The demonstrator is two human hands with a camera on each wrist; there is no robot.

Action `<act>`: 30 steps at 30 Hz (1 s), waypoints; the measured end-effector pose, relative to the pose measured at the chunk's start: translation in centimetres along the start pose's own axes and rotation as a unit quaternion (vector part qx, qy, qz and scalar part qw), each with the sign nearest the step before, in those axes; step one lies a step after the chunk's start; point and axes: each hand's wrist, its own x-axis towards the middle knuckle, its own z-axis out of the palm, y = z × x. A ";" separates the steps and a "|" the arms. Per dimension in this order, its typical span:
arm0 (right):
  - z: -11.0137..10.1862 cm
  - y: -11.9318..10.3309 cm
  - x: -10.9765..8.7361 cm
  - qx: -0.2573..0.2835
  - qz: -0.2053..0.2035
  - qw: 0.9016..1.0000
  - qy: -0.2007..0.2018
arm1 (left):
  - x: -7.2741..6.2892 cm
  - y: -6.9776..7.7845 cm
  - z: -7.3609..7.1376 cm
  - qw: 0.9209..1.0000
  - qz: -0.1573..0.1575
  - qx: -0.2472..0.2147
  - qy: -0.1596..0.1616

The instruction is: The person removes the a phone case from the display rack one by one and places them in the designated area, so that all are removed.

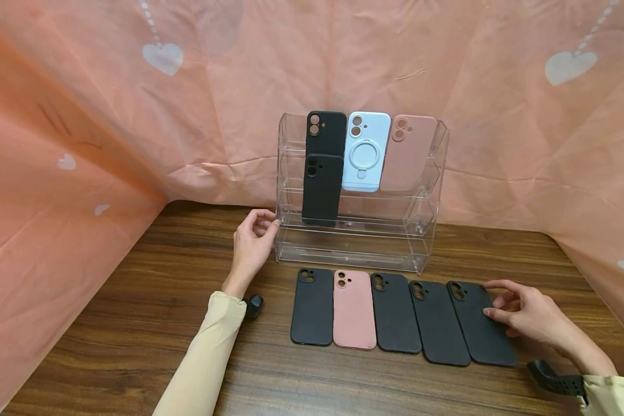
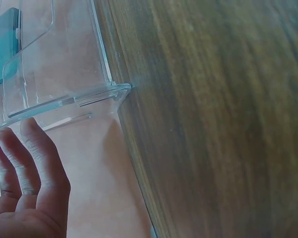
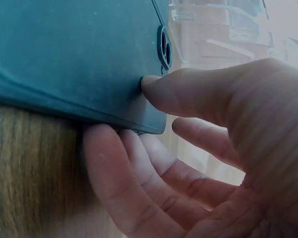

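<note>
My left hand (image 1: 253,240) holds the left side edge of a clear tiered display stand (image 1: 343,257), fingertips against the plastic; the left wrist view hides the thumb. Down at the right, my right hand (image 1: 533,316) pinches the right edge of a black phone case (image 1: 473,323), the last in a row lying on the table. In the right wrist view, the thumb presses on that case's (image 3: 79,54) face while the fingers are at its edge. The row's other cases are a black one (image 1: 312,309), a pink one (image 1: 353,312) and two more black ones (image 1: 395,315).
On the stand's upper tier lean a black case (image 1: 333,136), a white case with a ring (image 1: 374,173) and a pink case (image 1: 411,156). Another black case (image 1: 322,193) stands below the first. Pink cloth (image 1: 249,75) hangs behind the wooden table (image 1: 130,323).
</note>
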 end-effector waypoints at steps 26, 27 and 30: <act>0.1 -0.2 0.9 -0.041 -0.083 0.975 0.200 | 0.7 0.3 0.0 0.999 0.023 0.024 0.010; 0.0 -0.4 1.0 -0.036 -0.088 0.973 0.211 | 0.7 0.4 0.0 0.999 0.024 0.025 0.009; -0.1 -1.1 1.3 -0.012 -0.108 0.966 0.235 | 0.7 0.4 0.0 0.999 0.028 0.023 0.007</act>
